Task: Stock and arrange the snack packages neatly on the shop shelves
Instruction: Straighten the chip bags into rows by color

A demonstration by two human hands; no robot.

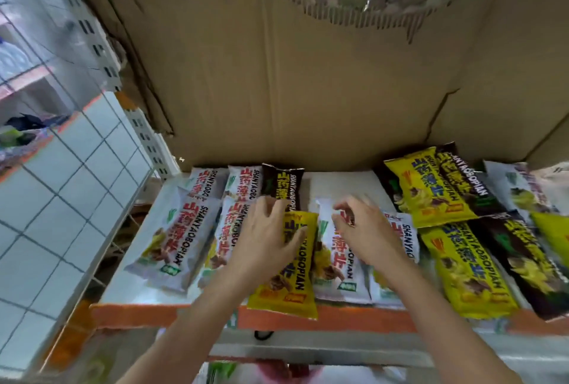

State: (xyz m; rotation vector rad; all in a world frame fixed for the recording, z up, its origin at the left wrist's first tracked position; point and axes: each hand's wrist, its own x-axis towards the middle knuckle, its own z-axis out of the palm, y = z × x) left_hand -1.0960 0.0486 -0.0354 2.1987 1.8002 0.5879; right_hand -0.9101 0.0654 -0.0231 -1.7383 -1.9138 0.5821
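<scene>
Roughly six white packets [172, 239], four yellow packets [429, 189], three dark packets [281, 183], two hands [264, 239]

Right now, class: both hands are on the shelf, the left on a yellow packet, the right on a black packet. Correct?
Not quite. The head view shows the right hand on a white packet, not a black one. The left hand does rest on the yellow packet on the shelf.
</scene>
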